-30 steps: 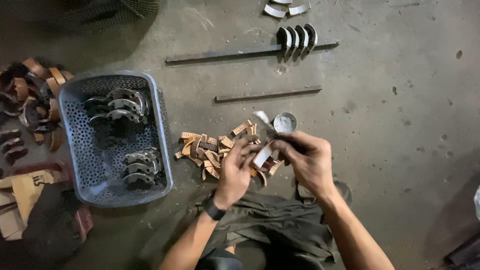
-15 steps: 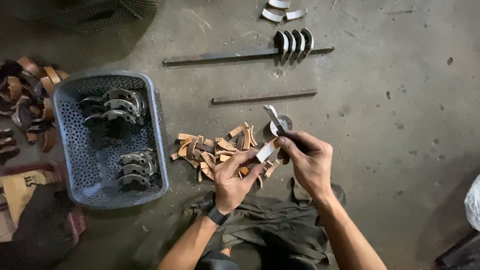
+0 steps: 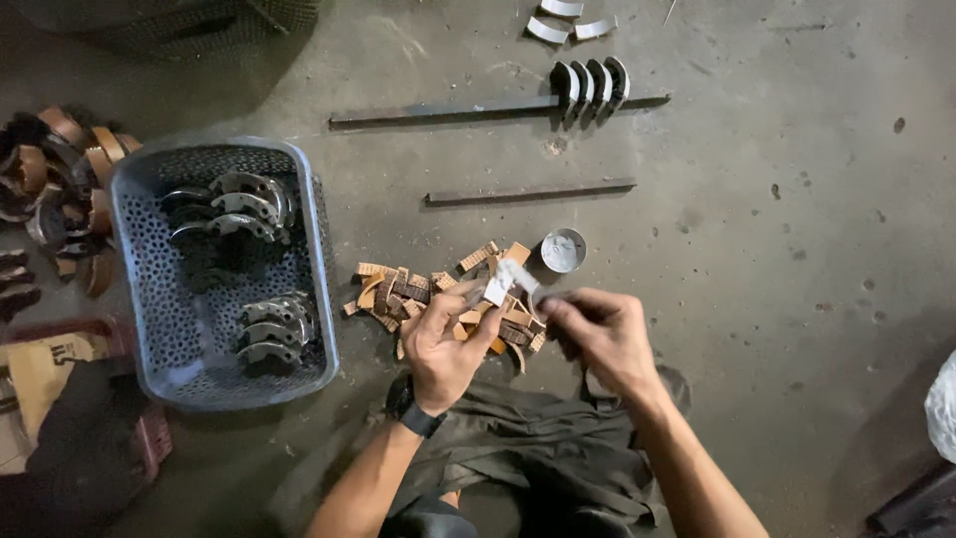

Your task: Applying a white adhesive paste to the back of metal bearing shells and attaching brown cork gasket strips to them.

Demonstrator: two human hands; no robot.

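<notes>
The left hand pinches a small pale, curved strip above the heap of brown strips, the right hand closed on a thin tool touching it — basket left, bare floor right.

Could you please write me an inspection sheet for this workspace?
Surface: bare, stained concrete floor.
Job's things: small pale curved piece at the left hand's fingers; heap of brown lining strips; small round tin.
Clutter: grey perforated basket holding metal brake shoes; two metal bars; more shoes standing on the far bar.
Hands: left hand and right hand raised over the heap.
Cables: nothing seen.
Surroundings: worn shoes piled left.
</notes>
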